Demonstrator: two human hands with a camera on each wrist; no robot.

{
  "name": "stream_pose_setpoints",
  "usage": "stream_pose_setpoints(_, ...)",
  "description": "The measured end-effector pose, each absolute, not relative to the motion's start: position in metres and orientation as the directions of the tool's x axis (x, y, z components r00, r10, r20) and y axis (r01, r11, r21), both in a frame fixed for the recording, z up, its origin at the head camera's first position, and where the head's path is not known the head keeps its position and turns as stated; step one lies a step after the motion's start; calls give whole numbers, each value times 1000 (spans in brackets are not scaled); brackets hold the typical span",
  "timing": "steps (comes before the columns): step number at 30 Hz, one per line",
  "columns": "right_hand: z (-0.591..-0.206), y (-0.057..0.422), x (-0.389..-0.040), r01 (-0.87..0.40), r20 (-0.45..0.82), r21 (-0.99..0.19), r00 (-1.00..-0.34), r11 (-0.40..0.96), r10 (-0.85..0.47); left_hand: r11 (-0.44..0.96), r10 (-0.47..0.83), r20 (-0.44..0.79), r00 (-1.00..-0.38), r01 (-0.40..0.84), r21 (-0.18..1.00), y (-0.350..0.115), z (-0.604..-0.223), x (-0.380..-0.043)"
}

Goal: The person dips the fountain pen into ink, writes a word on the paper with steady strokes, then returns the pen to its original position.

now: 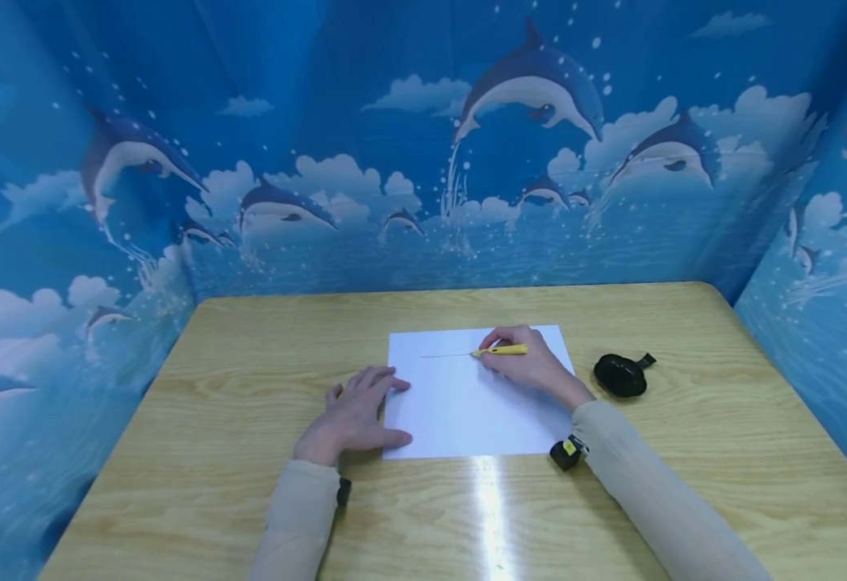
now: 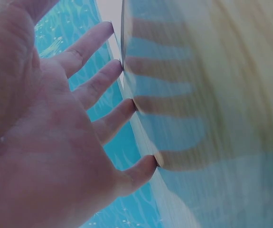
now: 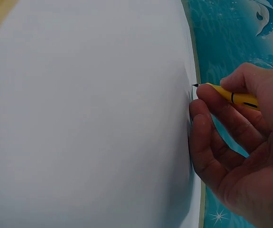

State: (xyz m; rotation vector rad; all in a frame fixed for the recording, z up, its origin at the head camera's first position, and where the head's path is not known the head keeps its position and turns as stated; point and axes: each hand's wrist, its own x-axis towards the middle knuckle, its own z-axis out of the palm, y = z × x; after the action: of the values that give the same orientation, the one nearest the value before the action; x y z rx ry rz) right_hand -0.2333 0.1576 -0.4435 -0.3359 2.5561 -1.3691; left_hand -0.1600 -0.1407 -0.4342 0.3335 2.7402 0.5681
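A white sheet of paper [image 1: 460, 411] lies on the table, with one thin straight line [image 1: 444, 356] across its upper part. My right hand [image 1: 525, 359] pinches a yellow fountain pen [image 1: 506, 349] between thumb and fingers, its tip at the right end of that line. In the right wrist view the pen's dark nib meets the paper, and the lower fingers curl against the sheet. My left hand [image 1: 358, 411] has its fingers spread over the paper's left edge. Seen in the left wrist view, the fingertips [image 2: 145, 164] of that hand press down on the surface.
A black rounded case or pouch [image 1: 620, 375] with a short strap sits right of the paper on the wooden table [image 1: 264, 347]. A blue curtain [image 1: 365, 105] printed with dolphins surrounds the table's back and sides. Each wrist carries a small black camera.
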Motion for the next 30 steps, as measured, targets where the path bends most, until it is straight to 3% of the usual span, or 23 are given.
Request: stream_pose_setpoints(30, -445, 167, -230, -79, -91, -822, -959, 564, -267, 898, 284, -273, -919, 156, 410, -140, -432, -159)
